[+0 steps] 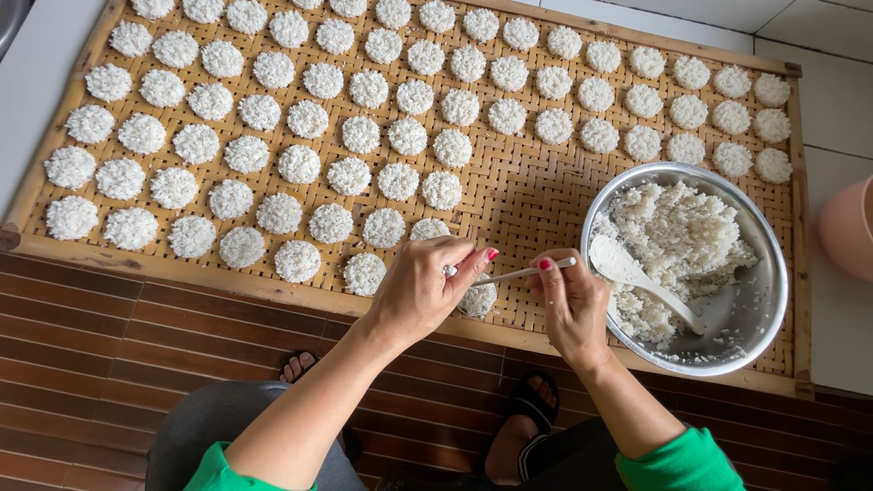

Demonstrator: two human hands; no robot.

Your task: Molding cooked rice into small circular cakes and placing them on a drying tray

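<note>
Feet in dark sandals (532, 400) at bottom edge, on brown slatted floor (82, 364); green sleeves (682, 464) on both arms. Left hand (420, 289) curled over near rim of woven bamboo tray (527, 195), thumb and fingers pinched around a small metal ring mould (449, 270); can't tell how firmly. Right hand (571, 305) just beside it, fingers clamped on handle of a thin metal spoon (523, 273), spoon end pointing toward left hand. Partly hidden rice disc (478, 300) sits on tray under and between the two hands, touching neither clearly. Right of hands, steel bowl (759, 300) rests on tray's right end, about half full of cooked white rice (677, 236); white rice paddle (637, 277) lies in it, handle toward near rim. Beyond hands, rows of round white rice cakes (350, 175) cover most of tray, evenly spaced, apart from each other, running to far edge. Bare weave between cakes and bowl. Pink container (850, 227) at right edge, off tray, on white tile floor (818, 36).
</note>
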